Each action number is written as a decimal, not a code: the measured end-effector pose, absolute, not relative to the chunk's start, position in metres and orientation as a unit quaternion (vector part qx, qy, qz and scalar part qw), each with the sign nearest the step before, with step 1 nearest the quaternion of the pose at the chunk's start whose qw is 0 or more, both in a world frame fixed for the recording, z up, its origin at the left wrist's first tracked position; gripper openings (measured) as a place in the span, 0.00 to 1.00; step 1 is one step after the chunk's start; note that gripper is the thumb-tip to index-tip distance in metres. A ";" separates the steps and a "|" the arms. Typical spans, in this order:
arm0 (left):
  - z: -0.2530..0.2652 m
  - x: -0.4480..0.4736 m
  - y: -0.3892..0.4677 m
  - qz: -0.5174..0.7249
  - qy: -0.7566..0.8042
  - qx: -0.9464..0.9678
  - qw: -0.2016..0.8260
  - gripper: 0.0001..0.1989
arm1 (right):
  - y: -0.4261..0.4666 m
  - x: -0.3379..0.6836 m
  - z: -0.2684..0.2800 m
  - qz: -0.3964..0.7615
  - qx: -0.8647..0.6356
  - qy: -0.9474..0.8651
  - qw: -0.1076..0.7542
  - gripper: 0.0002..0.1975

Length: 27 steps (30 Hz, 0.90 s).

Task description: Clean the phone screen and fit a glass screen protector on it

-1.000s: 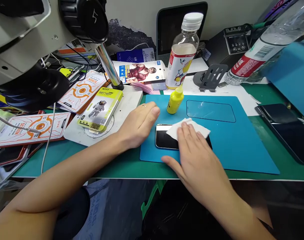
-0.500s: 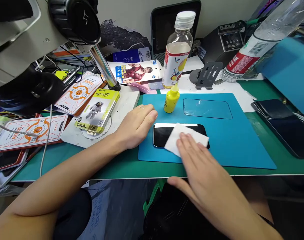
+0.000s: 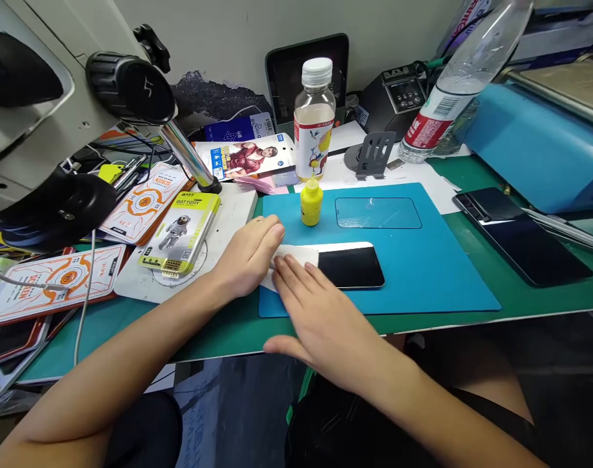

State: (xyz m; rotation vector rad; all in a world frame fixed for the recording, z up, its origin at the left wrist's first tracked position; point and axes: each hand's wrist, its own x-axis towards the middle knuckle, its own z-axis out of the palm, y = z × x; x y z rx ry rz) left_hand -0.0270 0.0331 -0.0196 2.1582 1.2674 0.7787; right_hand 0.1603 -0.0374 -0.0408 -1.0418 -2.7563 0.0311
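Observation:
A black-screened phone (image 3: 352, 268) lies flat on the blue mat (image 3: 423, 279), its left end covered by a white wipe (image 3: 301, 253). The outstretched fingers of my right hand (image 3: 320, 309) press flat on the wipe, thumb spread apart toward the table's front edge. My left hand (image 3: 250, 257) is closed at the mat's left edge, close against the wipe. Its curled fingertips are hidden, so what they hold, if anything, does not show. Behind the phone stand a small yellow bottle (image 3: 311, 203) and a clear black-edged screen protector (image 3: 378, 213) lying flat.
A microscope (image 3: 72, 130) looms at left above a yellow battery package (image 3: 182, 231) and orange-white screen boxes (image 3: 57, 283). A juice bottle (image 3: 315, 123), a phone stand (image 3: 372, 155) and a tilted water bottle (image 3: 437, 110) stand at the back. Another dark phone (image 3: 521, 234) lies at right.
My right hand has slid the wipe left along the phone to its left end, uncovering the right part of the screen. My left hand stays closed nearby. The view has shifted.

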 end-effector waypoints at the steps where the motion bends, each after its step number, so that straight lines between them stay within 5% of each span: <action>1: -0.019 -0.027 0.033 0.286 0.470 0.795 0.256 0.19 | -0.038 0.174 -0.041 0.007 -0.344 -0.934 0.100 0.48; 9: -0.019 -0.026 0.034 0.271 0.466 0.806 0.242 0.23 | -0.050 0.246 -0.040 -0.066 -0.447 -0.883 0.126 0.35; 16: -0.018 -0.025 0.031 0.277 0.465 0.807 0.236 0.22 | -0.054 0.181 -0.040 0.046 -0.365 -0.921 0.133 0.42; 20: -0.018 -0.025 0.031 0.265 0.468 0.807 0.246 0.22 | -0.052 0.193 -0.041 -0.017 -0.485 -0.865 0.125 0.44; 23: -0.019 -0.026 0.031 0.258 0.463 0.809 0.254 0.23 | -0.061 0.209 -0.041 -0.027 -0.433 -0.894 0.109 0.50; 27: -0.019 -0.026 0.031 0.256 0.456 0.813 0.257 0.24 | -0.067 0.223 -0.044 -0.036 -0.449 -0.886 0.105 0.45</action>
